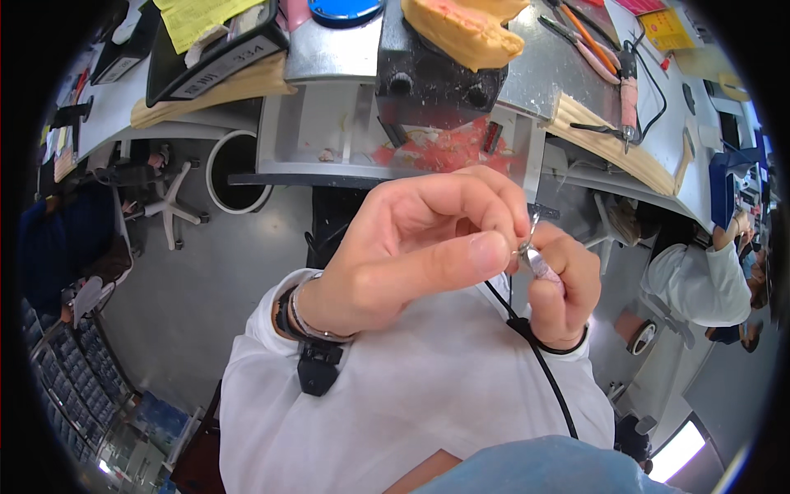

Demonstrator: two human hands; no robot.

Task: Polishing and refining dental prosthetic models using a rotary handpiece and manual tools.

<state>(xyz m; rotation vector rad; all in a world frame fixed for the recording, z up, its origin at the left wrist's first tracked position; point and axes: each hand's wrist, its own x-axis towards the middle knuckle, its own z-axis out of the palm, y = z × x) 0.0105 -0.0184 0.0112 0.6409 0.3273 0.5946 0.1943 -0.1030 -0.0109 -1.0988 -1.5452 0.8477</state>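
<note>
In front of my chest, both hands are close together. My right hand (pixel 568 280) is closed around small pliers (pixel 539 265) with a silver head and a pinkish grip; most of the tool is hidden in the palm. A thin metal wire (pixel 535 221) sticks up from the jaws. My left hand (pixel 428 230) pinches with thumb and forefinger right beside the jaws, on what looks like the wire's other end. A yellow plaster dental model (pixel 469 33) with pink material on it stands on a dark block (pixel 436 90) beyond my hands.
An open drawer (pixel 317 136) with red-pink scraps lies below the bench edge. Pliers (pixel 588 53) and a corded handpiece (pixel 629 90) rest at right. A black tray (pixel 216 66) with yellow paper is at left. A white-sleeved person (pixel 695 284) sits at right. A black cable (pixel 547 366) crosses my chest.
</note>
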